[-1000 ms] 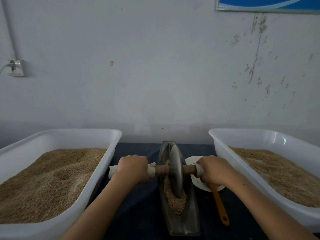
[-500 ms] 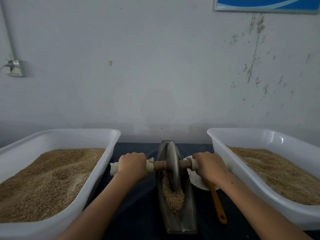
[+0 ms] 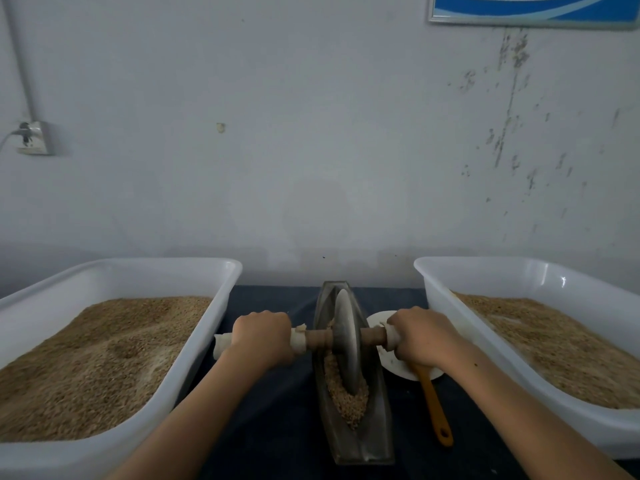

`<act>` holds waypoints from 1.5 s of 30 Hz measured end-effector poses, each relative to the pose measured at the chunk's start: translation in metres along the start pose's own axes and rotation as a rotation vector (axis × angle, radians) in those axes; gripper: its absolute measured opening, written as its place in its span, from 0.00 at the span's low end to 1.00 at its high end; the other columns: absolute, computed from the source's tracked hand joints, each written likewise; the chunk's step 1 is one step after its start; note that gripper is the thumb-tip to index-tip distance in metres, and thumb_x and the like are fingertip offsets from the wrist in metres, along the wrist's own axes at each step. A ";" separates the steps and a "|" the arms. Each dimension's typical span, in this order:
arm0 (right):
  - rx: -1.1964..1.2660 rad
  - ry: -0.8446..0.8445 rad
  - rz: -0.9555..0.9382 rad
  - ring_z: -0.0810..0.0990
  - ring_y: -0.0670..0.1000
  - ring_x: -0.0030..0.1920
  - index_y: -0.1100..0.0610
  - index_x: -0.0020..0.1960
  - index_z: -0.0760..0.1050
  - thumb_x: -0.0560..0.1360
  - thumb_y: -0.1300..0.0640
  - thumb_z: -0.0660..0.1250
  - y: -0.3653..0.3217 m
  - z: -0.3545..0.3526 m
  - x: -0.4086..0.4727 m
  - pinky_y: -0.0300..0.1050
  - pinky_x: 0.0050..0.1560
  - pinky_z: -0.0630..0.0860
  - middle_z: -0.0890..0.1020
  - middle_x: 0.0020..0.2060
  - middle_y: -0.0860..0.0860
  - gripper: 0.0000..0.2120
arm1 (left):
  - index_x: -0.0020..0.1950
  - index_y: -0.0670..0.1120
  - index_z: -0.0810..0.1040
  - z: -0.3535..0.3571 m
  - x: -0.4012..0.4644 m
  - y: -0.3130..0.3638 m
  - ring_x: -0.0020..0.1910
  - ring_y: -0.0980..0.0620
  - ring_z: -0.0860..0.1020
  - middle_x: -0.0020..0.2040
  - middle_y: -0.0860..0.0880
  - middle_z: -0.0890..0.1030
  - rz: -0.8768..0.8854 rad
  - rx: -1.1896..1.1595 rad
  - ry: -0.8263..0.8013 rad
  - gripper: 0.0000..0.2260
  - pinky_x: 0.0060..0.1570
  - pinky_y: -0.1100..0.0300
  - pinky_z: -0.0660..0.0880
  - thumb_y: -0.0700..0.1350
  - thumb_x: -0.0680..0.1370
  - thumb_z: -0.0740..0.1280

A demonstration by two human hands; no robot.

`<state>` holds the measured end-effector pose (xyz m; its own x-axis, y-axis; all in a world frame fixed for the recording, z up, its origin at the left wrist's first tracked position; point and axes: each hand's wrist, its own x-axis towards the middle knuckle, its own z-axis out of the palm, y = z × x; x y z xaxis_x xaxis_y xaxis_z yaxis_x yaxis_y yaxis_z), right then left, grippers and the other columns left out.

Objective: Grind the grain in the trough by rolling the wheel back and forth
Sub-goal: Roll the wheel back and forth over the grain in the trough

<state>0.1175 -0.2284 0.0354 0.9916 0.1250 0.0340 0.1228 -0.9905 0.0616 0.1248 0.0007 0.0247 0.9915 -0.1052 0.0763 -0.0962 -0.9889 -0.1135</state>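
Both hands — left (image 3: 261, 337), right (image 3: 424, 336) — curl their fingers around the axle (image 3: 317, 338) for even pressure. The wheel (image 3: 346, 344) stands upright in the trough (image 3: 377, 427), biting into grain (image 3: 348, 400).

Dim, flat, bluish light throughout. Soft shadows only. Small glare glints on the right tub's rim (image 3: 562, 281). Wide-angle bending at the edges. Slightly soft and grainy all over, corners darker.
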 end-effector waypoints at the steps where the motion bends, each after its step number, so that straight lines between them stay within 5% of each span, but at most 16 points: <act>1: 0.003 0.016 0.006 0.79 0.49 0.47 0.53 0.56 0.76 0.75 0.57 0.66 0.000 0.002 0.001 0.41 0.47 0.73 0.81 0.48 0.50 0.09 | 0.56 0.48 0.75 0.000 0.001 0.001 0.47 0.52 0.78 0.48 0.51 0.79 -0.005 0.001 0.015 0.13 0.46 0.60 0.72 0.50 0.73 0.69; 11: 0.019 0.157 0.031 0.79 0.50 0.51 0.49 0.54 0.73 0.77 0.57 0.64 0.000 0.012 0.010 0.48 0.60 0.72 0.81 0.50 0.49 0.07 | 0.54 0.48 0.76 0.001 0.011 0.005 0.48 0.52 0.78 0.49 0.50 0.80 -0.019 -0.008 0.094 0.10 0.45 0.60 0.70 0.49 0.75 0.67; 22: -0.040 0.055 -0.009 0.80 0.49 0.46 0.52 0.53 0.78 0.74 0.56 0.66 0.001 0.000 -0.002 0.41 0.47 0.73 0.81 0.46 0.49 0.09 | 0.53 0.49 0.77 0.007 -0.004 -0.003 0.47 0.53 0.79 0.47 0.51 0.79 0.017 -0.027 0.020 0.09 0.48 0.60 0.75 0.49 0.74 0.68; 26: -0.028 0.087 -0.009 0.79 0.49 0.47 0.52 0.54 0.77 0.74 0.56 0.66 0.001 0.004 -0.001 0.43 0.50 0.73 0.81 0.47 0.49 0.09 | 0.53 0.49 0.76 0.006 -0.004 -0.003 0.46 0.53 0.78 0.47 0.51 0.79 0.021 -0.041 0.054 0.08 0.49 0.60 0.75 0.49 0.75 0.67; 34: -0.005 0.426 -0.052 0.76 0.48 0.49 0.47 0.48 0.69 0.77 0.54 0.63 0.004 0.030 0.007 0.44 0.54 0.67 0.79 0.47 0.45 0.04 | 0.45 0.52 0.66 0.018 -0.005 0.000 0.37 0.55 0.70 0.46 0.53 0.79 -0.006 -0.088 0.327 0.06 0.38 0.61 0.65 0.52 0.78 0.61; 39: 0.034 0.364 -0.074 0.77 0.47 0.48 0.46 0.47 0.68 0.77 0.54 0.63 0.008 0.027 0.003 0.44 0.56 0.70 0.80 0.47 0.46 0.04 | 0.49 0.52 0.70 0.015 -0.005 0.000 0.42 0.54 0.75 0.48 0.53 0.79 0.016 -0.044 0.293 0.04 0.40 0.60 0.66 0.50 0.78 0.62; 45: 0.084 0.010 -0.083 0.79 0.48 0.46 0.48 0.50 0.75 0.73 0.57 0.66 0.014 0.008 -0.003 0.41 0.48 0.75 0.80 0.44 0.48 0.07 | 0.53 0.49 0.75 0.003 -0.004 -0.004 0.46 0.54 0.78 0.48 0.52 0.79 0.079 0.000 0.105 0.09 0.47 0.60 0.73 0.50 0.75 0.67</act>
<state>0.1165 -0.2430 0.0285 0.9774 0.2074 0.0419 0.2083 -0.9779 -0.0197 0.1218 0.0058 0.0217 0.9662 -0.1936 0.1702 -0.1741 -0.9770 -0.1233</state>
